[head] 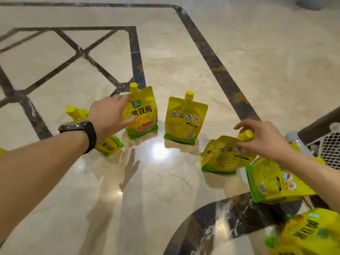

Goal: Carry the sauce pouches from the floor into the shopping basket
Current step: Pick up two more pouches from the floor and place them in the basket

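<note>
Grip firmly and lift straight up before swinging to the white mesh shopping basket [329,146] at the right edge. The left hand [108,116] clasps the upright yellow plastic sauce pouch [142,115] at frame centre. The right hand [265,140] pinches the cap of a tilted yellow sauce pouch [224,157], lower right.

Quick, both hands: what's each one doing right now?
Left hand: grips the upright front-facing pouch by its side.
Right hand: pinches the yellow cap of the tilted pouch.
</note>
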Tool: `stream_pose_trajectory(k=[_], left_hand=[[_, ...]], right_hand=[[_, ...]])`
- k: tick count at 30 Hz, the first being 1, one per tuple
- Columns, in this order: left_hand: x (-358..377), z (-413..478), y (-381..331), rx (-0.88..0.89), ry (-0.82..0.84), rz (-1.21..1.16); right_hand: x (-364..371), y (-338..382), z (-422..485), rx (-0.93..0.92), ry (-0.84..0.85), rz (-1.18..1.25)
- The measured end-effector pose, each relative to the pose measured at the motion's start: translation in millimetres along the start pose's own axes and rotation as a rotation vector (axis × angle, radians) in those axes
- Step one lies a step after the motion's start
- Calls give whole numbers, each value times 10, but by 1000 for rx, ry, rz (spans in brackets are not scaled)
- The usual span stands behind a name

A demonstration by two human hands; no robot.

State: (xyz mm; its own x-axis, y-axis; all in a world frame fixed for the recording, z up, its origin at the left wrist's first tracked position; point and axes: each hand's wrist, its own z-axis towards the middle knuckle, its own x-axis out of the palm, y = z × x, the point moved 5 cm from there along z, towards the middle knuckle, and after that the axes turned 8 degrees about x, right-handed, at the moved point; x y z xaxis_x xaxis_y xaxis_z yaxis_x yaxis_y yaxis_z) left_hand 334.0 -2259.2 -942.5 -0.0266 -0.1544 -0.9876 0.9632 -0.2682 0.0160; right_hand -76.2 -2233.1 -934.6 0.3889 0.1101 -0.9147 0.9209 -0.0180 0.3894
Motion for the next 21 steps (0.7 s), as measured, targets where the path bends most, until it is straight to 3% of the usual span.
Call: stream_pose_trajectory(k=[6, 11, 16, 21], left_hand=[[-223, 288, -704, 162, -27, -182], [-347, 797, -1283, 281, 84, -196], [-169, 1068, -1628, 245, 276, -266], [19, 880, -1671, 272, 271, -245]], right_hand=[[63, -172, -126, 130, 124, -3], [117, -152, -102, 144, 83, -50], [142, -152, -157, 133, 50, -110], [180, -195, -141, 175, 101, -114]])
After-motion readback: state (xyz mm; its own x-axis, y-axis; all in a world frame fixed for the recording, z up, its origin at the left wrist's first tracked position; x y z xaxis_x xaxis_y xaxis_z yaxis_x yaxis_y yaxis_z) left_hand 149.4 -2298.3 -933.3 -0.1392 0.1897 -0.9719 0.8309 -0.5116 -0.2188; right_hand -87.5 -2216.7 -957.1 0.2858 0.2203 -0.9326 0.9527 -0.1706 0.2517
